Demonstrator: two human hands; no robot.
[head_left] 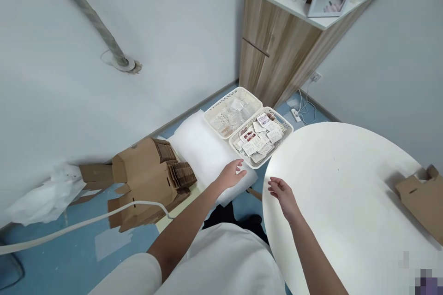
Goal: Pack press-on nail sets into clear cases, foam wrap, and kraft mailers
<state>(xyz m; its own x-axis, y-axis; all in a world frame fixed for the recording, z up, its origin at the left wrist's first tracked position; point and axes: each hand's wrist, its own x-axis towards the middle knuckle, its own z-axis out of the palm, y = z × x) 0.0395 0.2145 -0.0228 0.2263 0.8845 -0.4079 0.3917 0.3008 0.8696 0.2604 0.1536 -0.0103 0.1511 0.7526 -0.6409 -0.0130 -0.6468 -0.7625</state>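
Two white plastic lattice baskets [228, 97] sat side by side on the far end of the stack of white foam sheets [197, 147]. The nearer basket [258, 164] held small printed packets [258, 140]. The left hand [231, 175], open and empty, lay over the foam's near right corner, just short of that basket's near rim. The right hand [282, 193], likewise open and empty, hovered at the round white table's [339, 184] left edge, farther off.

Soft white foam sheet [199, 147] here, matt and faintly fuzzy. A white plastic basket [221, 101] with lattice walls holds clear glossy packets [232, 113], a second basket [288, 125] holds printed paper cards [258, 142] in shiny sleeves. Desk [346, 184] smooth, matt white. Brown cardboard [145, 175], rough corrugated edges. Cabinet [273, 50] in wood grain, floor [69, 249] sleek blue
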